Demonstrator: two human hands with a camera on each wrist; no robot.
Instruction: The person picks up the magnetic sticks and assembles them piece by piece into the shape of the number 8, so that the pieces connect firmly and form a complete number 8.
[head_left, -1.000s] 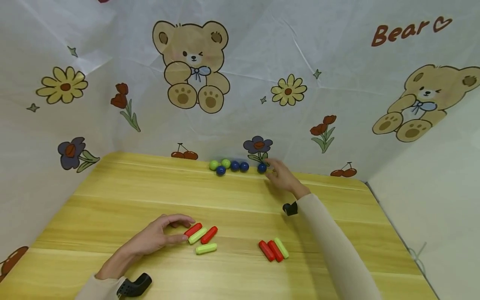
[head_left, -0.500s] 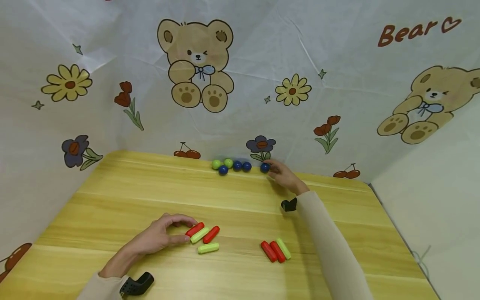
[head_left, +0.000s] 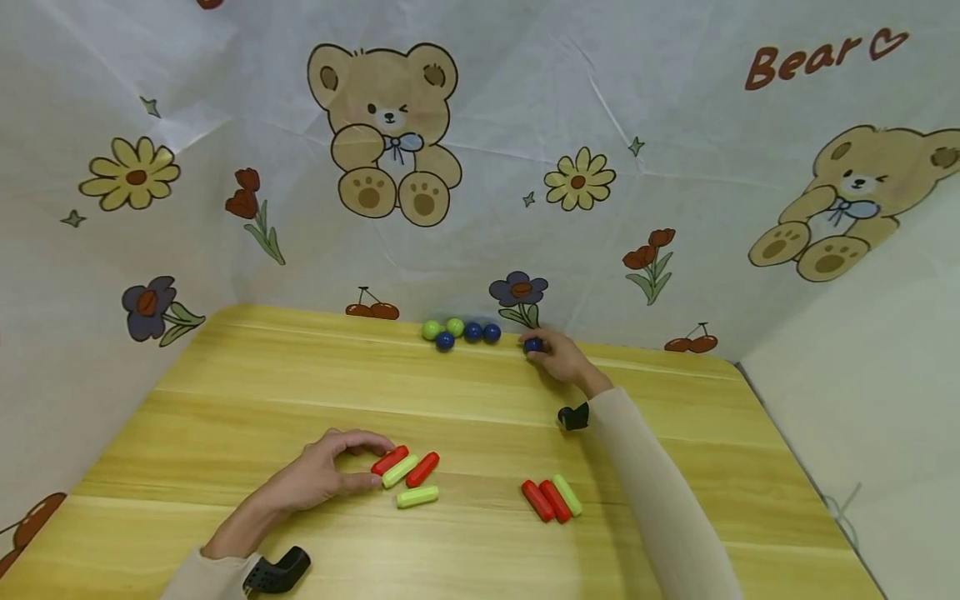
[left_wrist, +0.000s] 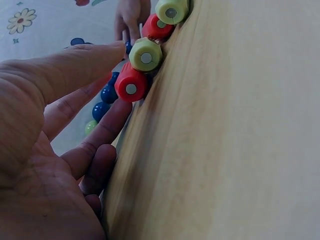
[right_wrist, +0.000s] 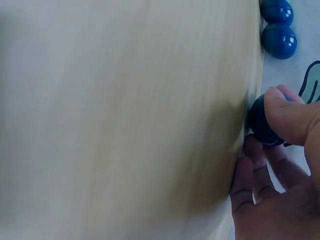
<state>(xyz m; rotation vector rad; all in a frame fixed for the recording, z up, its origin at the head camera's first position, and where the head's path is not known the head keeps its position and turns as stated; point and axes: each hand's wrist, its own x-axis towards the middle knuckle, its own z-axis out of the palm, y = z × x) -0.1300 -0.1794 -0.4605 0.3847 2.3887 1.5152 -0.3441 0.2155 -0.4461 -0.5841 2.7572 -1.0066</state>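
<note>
At the back edge of the table, my right hand pinches a blue ball between thumb and fingers. The right wrist view shows the thumb laid over this blue ball, low against the tabletop. My left hand rests at the left of a small cluster of sticks, thumb and fingers loosely bent and apart. Its fingertips lie by the ends of a red stick, beside a yellow-green stick. In the left wrist view, a finger appears to touch the red stick; the thumb tip is near the yellow-green stick.
Another red stick and yellow-green stick complete the left cluster. Two red sticks and a yellow-green stick lie together at right. Green balls and blue balls sit by the printed backdrop behind the table.
My right hand has closed its fingers on the blue ball and brought it slightly nearer, off the backdrop. The left hand and the sticks stay in place.
</note>
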